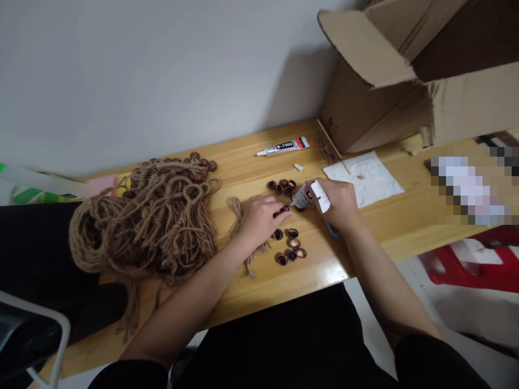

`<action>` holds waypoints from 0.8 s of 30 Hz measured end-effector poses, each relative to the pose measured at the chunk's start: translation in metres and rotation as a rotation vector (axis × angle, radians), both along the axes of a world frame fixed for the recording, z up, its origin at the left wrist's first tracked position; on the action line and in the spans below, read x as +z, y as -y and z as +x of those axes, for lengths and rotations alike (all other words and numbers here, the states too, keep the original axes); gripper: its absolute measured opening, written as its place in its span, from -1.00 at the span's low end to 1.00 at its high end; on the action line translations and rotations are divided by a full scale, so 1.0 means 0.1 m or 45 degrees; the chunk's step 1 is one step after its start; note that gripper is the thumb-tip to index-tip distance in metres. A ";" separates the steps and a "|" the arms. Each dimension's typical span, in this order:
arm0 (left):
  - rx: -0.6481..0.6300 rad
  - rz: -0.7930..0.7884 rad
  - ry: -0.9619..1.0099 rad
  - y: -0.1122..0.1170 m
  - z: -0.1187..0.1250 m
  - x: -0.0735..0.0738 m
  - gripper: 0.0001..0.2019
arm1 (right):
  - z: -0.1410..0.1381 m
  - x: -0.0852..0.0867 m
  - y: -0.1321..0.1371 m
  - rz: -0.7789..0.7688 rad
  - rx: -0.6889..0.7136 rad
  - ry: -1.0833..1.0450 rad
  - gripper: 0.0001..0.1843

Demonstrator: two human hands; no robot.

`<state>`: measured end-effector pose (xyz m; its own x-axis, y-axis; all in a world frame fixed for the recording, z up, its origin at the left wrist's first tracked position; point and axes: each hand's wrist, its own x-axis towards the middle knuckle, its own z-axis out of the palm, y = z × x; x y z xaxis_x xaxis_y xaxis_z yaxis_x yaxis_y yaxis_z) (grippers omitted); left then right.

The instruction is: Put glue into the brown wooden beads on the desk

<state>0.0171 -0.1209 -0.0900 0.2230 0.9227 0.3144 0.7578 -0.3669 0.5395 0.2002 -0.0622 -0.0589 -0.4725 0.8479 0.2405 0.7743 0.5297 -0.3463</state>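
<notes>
My right hand is closed around a glue tube, its nozzle pointing left. At the nozzle's tip, my left hand pinches a small dark brown shell cap. Beneath the left hand lies a short bundle of jute cord, partly covered by it. Several hollow brown caps sit on the table just below the hands. Another group of caps lies above them. A second glue tube, marked B-7000, rests farther back, with a small white tube cap in front of it.
A large heap of knotted jute cord with round brown beads covers the table's left part. To the right are a white sheet with a thin stick on it and an open cardboard box. A red stool stands below.
</notes>
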 end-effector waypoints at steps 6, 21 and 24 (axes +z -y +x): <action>-0.009 -0.006 0.015 0.00 -0.01 -0.01 -0.77 | 0.01 -0.02 0.00 0.007 0.011 -0.012 -0.72; 0.004 -0.028 -0.007 0.00 0.00 0.00 -0.75 | -0.04 -0.01 0.02 -0.020 0.033 0.037 -0.78; 0.003 -0.041 0.006 0.00 0.00 0.00 -0.76 | -0.03 -0.02 0.01 -0.004 0.020 0.029 -0.76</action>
<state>0.0170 -0.1205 -0.0902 0.2191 0.9331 0.2853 0.7561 -0.3472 0.5548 0.1971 -0.0635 -0.0614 -0.4908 0.8412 0.2271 0.7738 0.5406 -0.3301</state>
